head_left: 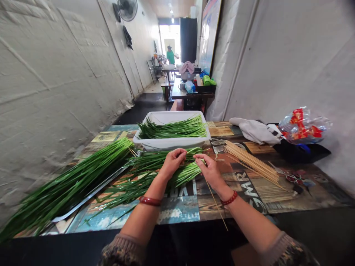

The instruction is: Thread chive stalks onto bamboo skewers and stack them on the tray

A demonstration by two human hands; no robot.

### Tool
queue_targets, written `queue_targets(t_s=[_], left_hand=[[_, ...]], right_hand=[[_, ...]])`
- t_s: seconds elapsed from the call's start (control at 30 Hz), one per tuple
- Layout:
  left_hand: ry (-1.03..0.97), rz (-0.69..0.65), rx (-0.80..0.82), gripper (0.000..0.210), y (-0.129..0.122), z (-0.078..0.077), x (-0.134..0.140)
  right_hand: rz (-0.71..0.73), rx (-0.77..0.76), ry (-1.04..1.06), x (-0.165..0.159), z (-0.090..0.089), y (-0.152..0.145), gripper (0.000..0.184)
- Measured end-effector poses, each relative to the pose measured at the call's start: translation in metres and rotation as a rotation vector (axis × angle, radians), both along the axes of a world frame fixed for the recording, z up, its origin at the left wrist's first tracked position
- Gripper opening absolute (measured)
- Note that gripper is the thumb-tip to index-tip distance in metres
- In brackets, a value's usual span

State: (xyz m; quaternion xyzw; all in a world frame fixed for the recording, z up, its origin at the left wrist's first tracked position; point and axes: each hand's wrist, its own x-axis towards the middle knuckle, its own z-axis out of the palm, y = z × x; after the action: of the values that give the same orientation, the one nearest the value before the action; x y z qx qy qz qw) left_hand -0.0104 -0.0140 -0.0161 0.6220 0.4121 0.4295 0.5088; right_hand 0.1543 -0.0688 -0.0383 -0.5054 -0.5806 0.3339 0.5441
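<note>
Over a loose pile of garlic chives [155,162] on the table, my two hands work close together. My left hand [176,159] is closed in a pinch beside the pale stalk ends; what it pinches is too small to make out. Just to its right, my right hand [208,169] has thumb and forefinger drawn together at the stalk ends, and its grip is likewise unclear. A thin bamboo skewer [216,203] slants from below my right hand past the table's front edge. Directly behind my hands, a white plastic tub [172,144] holds more chives [177,127].
A big bundle of chives [77,181] lies left, beside a long metallic strip [91,194]. To the right are a stack of skewers [249,160], scissors [292,177], a pale cloth [255,131] and a clear plastic bag [302,125]. A person in green [170,56] stands far back.
</note>
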Motion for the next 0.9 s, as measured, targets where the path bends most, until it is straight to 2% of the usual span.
queue_targets(t_s=[0.23, 0.43, 0.53, 0.77, 0.9], left_hand=[[0.027, 0.037, -0.015, 0.026, -0.002, -0.003, -0.002], [0.093, 0.013, 0.121, 0.025, -0.005, -0.003, 0.000], [0.109, 0.026, 0.154, 0.020, -0.006, 0.001, 0.000], [0.072, 0.016, 0.107, 0.015, -0.010, 0.005, 0.002], [0.087, 0.033, 0.135, 0.017, -0.009, 0.005, 0.002]], right_hand=[[0.055, -0.004, -0.017, 0.003, -0.002, 0.014, 0.028], [0.098, 0.066, -0.050, 0.007, -0.001, 0.009, 0.024], [0.101, 0.050, -0.060, 0.007, 0.001, 0.008, 0.024], [0.091, 0.058, -0.106, 0.006, 0.001, 0.008, 0.025], [0.098, 0.041, -0.100, 0.007, 0.000, 0.008, 0.025]])
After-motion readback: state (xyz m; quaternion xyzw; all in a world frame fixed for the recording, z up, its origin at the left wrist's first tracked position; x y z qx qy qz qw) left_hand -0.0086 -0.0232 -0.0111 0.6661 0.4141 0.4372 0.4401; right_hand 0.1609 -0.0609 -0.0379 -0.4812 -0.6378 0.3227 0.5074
